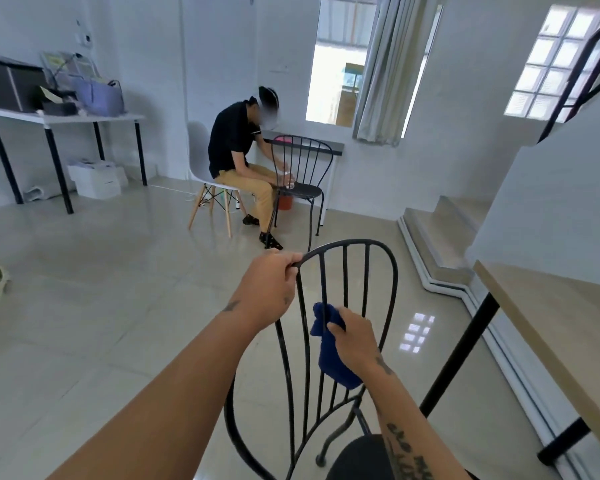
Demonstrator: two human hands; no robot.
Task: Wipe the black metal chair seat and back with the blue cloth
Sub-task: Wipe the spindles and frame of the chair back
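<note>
Now left hand point(269, 287) grips chair point(347, 244) top rail; right hand point(355, 336) pinches cloth point(329, 355) round spindle. Best slide full length, chair steadied.

Bright window point(336, 64) daylight, wide-angle warp

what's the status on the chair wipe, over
Left hand gripping top rail of chair. Right hand holds cloth on a back spindle. Seat not yet touched. Nothing in the way.

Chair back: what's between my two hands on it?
In the head view, only one thin upright bar stands between the left hand and the right hand with the blue cloth.
</note>
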